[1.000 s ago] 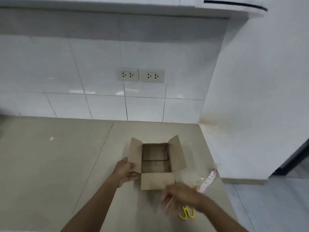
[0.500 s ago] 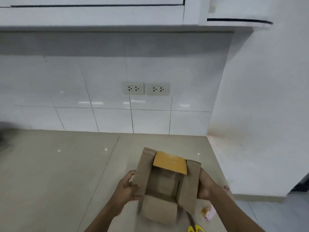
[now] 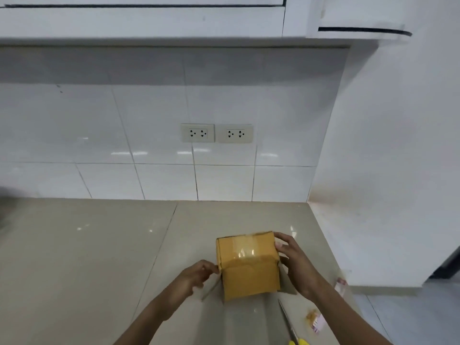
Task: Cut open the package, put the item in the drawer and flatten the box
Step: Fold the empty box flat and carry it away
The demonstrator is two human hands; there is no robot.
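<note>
Cardboard box point(image 3: 247, 263), lower centre of frame, taped face up, gripped from both sides: right hand point(image 3: 296, 263) fingers curled round its right edge, left hand point(image 3: 196, 276) pinching the left corner. Scissors point(image 3: 291, 328) and a small packet point(image 3: 316, 321) lie lower right on the beige countertop point(image 3: 87, 257).

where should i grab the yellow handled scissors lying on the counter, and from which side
Judging by how they lie, take the yellow-handled scissors by the yellow loops at the frame's bottom edge, coming from above on the near side. The metal blades point away toward the upturned brown cardboard box, so the handles are nearest the right hand, which grips the box's side.
</note>
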